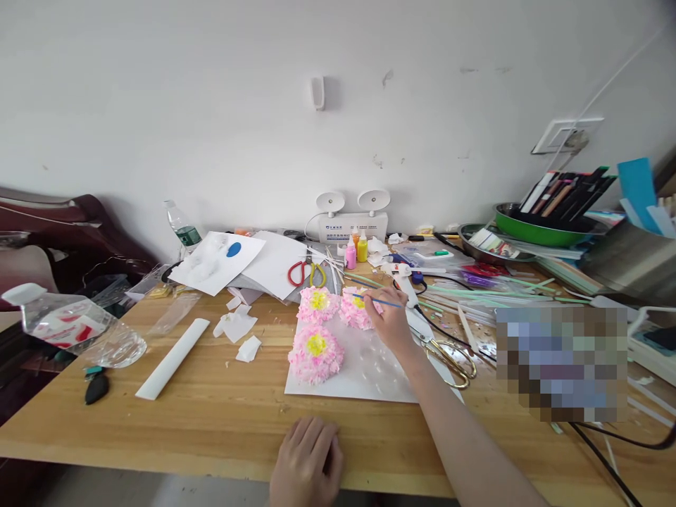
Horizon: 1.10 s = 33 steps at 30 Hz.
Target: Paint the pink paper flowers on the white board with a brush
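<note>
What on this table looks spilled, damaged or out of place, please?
Torn white paper scraps lie loose on the tabletop, left of the pink flowers; their ragged edges look untidy. The glue gun lies amid clutter. I see no clear spill.

The desk [211, 429] is smooth wood with a slight sheen; the flowers [315, 354] look rough and ruffled; the bottle [79, 327] is clear, glossy plastic.
</note>
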Motion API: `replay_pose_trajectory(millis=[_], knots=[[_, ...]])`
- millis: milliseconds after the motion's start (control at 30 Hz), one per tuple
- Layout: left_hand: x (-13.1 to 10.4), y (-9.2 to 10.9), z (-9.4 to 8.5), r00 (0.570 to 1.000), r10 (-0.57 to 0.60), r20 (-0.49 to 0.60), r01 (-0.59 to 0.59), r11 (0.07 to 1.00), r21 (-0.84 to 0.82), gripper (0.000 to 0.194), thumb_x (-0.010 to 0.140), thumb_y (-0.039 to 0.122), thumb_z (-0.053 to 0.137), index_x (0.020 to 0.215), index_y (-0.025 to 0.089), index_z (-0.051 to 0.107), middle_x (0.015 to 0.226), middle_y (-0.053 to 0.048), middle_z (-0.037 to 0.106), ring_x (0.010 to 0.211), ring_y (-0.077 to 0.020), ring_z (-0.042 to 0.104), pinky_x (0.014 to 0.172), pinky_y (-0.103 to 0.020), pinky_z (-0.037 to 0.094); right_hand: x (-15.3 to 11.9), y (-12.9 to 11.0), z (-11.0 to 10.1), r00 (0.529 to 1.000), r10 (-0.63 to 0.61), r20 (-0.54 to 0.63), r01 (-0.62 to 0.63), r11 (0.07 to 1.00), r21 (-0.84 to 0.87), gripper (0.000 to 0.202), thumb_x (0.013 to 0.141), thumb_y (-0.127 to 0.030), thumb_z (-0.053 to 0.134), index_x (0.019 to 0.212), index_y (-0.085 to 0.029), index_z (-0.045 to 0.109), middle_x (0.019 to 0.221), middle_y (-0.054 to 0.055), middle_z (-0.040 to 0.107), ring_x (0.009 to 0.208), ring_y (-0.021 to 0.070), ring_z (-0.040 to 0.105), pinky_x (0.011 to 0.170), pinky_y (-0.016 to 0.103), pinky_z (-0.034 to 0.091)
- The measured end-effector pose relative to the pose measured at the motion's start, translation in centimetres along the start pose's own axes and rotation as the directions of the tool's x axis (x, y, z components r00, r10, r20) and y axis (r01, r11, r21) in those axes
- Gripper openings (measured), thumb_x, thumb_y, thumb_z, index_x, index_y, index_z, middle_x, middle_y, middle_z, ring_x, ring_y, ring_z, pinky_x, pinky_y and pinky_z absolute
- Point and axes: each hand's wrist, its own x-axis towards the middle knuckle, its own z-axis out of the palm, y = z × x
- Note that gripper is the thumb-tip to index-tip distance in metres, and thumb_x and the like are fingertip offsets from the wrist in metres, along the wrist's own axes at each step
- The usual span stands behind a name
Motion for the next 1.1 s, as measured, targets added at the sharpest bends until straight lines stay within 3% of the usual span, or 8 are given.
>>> replay_pose_trajectory(millis=[200,333,533,667,833,1000,1100], knots=[[-0.1,0.0,0.0,1.000,-0.006,0.007,0.006,1.000,-0.006,0.019,0.078,0.004,0.043,0.083,0.019,0.053,0.066,-0.001,0.057,0.064,-0.0149,0.054,0.063,-0.028,0.045,-0.4,-0.3,0.4,0.998,-0.032,-0.053,0.028,0.997,-0.072,0.019,0.087,-0.023,0.045,0.082,-0.021,0.063,0.082,0.002,0.071,0.079,0.0177,0.059,0.080,0.036,0.028],[0.0,0.0,-0.1,1.000,-0.006,0.015,0.006,1.000,-0.004,0.018,0.078,0.004,0.043,0.082,0.019,0.052,0.066,-0.001,0.056,0.063,-0.0146,0.054,0.062,-0.027,0.045,-0.4,-0.6,0.4,0.995,-0.098,-0.024,0.096,0.992,-0.077,0.017,0.087,-0.023,0.047,0.080,-0.021,0.062,0.078,0.000,0.071,0.077,0.0158,0.059,0.079,0.035,0.027],[-0.2,0.0,0.0,1.000,-0.008,0.011,0.008,1.000,0.010,0.019,0.078,0.005,0.042,0.083,0.019,0.053,0.066,-0.001,0.056,0.063,-0.0146,0.054,0.063,-0.027,0.045,-0.4,-1.2,0.1,0.988,-0.136,-0.073,0.117,0.970,-0.215,0.016,0.087,-0.020,0.048,0.078,-0.020,0.061,0.072,0.000,0.068,0.076,0.0165,0.057,0.078,0.035,0.027],[-0.1,0.0,0.0,1.000,-0.005,-0.004,0.005,1.000,0.020,0.019,0.079,0.005,0.042,0.082,0.019,0.053,0.065,-0.001,0.056,0.063,-0.0145,0.055,0.063,-0.027,0.045,-0.3,-1.4,0.1,0.986,-0.163,0.027,0.165,0.974,-0.156,0.016,0.088,-0.020,0.047,0.079,-0.021,0.061,0.075,0.000,0.069,0.080,0.0165,0.058,0.079,0.035,0.026],[0.1,0.0,-0.2,1.000,-0.004,0.001,0.004,1.000,0.016,0.019,0.079,0.005,0.042,0.083,0.019,0.054,0.066,-0.001,0.057,0.064,-0.0144,0.055,0.062,-0.027,0.045,-0.1,-1.4,-0.3,0.998,-0.068,-0.008,0.065,0.979,-0.194,0.020,0.090,-0.024,0.043,0.083,-0.022,0.062,0.079,0.002,0.070,0.081,0.0192,0.057,0.079,0.036,0.026],[0.0,0.1,-0.1,1.000,-0.005,-0.003,0.005,1.000,0.009,0.019,0.078,0.004,0.042,0.083,0.019,0.053,0.066,-0.001,0.057,0.064,-0.0145,0.055,0.063,-0.027,0.046,-0.1,-1.1,-0.4,0.996,-0.062,0.062,0.069,0.992,-0.107,0.023,0.091,-0.027,0.041,0.081,-0.023,0.061,0.080,0.001,0.071,0.079,0.0177,0.059,0.080,0.036,0.026],[-0.1,0.1,0.0,1.000,-0.004,0.000,0.004,1.000,0.014,0.019,0.078,0.004,0.042,0.083,0.019,0.053,0.065,-0.001,0.056,0.063,-0.0146,0.054,0.063,-0.028,0.046,0.0,-0.7,-0.5,1.000,-0.016,-0.019,0.013,0.991,-0.135,0.023,0.090,-0.027,0.042,0.082,-0.021,0.062,0.080,0.003,0.071,0.079,0.0187,0.059,0.080,0.037,0.027]])
